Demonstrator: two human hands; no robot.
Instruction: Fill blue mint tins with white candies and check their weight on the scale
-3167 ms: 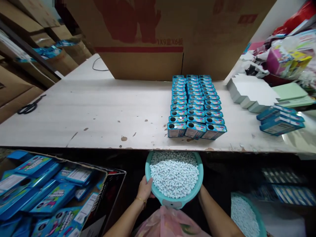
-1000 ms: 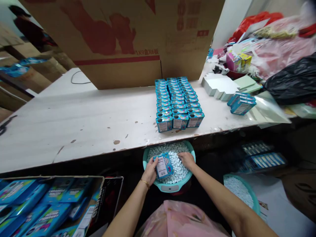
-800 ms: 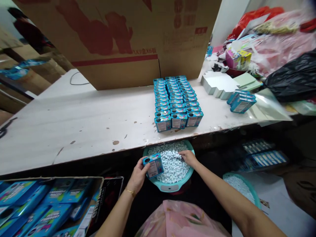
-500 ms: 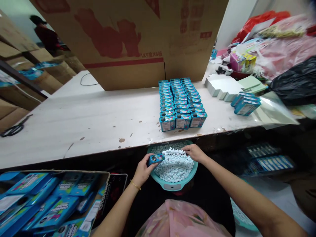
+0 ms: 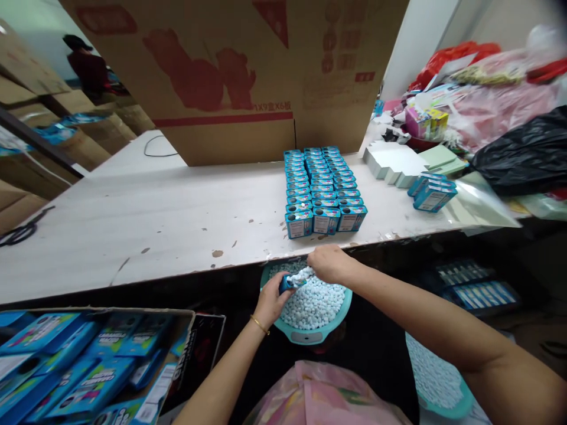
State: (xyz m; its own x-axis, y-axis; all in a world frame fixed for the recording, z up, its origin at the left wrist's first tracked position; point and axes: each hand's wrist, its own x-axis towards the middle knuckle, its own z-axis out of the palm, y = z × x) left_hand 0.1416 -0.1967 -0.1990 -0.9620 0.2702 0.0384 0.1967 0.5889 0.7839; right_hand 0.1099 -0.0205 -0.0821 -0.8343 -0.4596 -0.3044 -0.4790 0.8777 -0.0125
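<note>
Two hands meet at the lower centre of the head view: the left hand [image 5: 271,300] grasps a small blue box [image 5: 286,285] above a teal basin [image 5: 305,336] of white pellets [image 5: 312,307]; the right hand [image 5: 330,264] is curled just beside it, its grip unclear. Blue box rows [image 5: 325,195] stand mid-frame on the counter [image 5: 177,218].

Above the turquoise round plastic basin [image 5: 306,337], room is taken up by the left hand [image 5: 269,300] and right hand [image 5: 328,264]. Beyond the basin, the way is blocked by the front edge of the white flat-topped desk [image 5: 146,206], then by three rows of small blue cartons [image 5: 323,193] and a tall brown cardboard box [image 5: 212,140]. Far left of the basin, wide passage is offered over the desk.
</note>
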